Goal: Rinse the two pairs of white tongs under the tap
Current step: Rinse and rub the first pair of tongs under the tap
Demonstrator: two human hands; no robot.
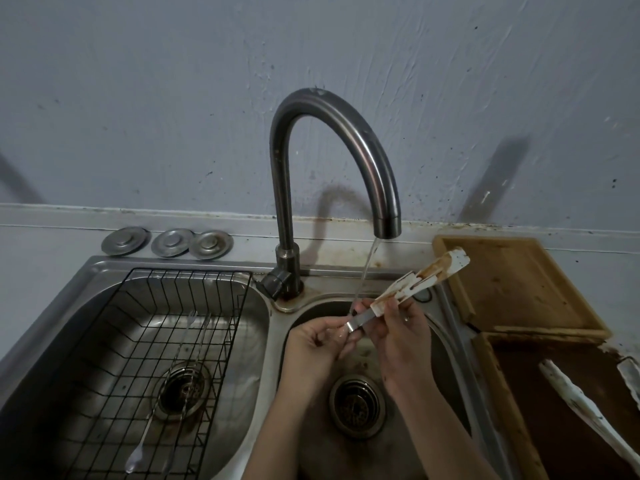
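Both hands, the left hand (317, 341) and the right hand (401, 336), pinch stained white tongs (414, 287) under the tap (332, 161), in its thin stream, while a second pair (585, 400) lies on a tray (512, 382) right of the tap.

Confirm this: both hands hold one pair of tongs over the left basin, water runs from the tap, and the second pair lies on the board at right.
Wrong on the basin. The head view shows the left hand and right hand holding the tongs over the right basin; the left basin holds a wire rack. Water does run from the tap, and the second pair lies on the board at right.
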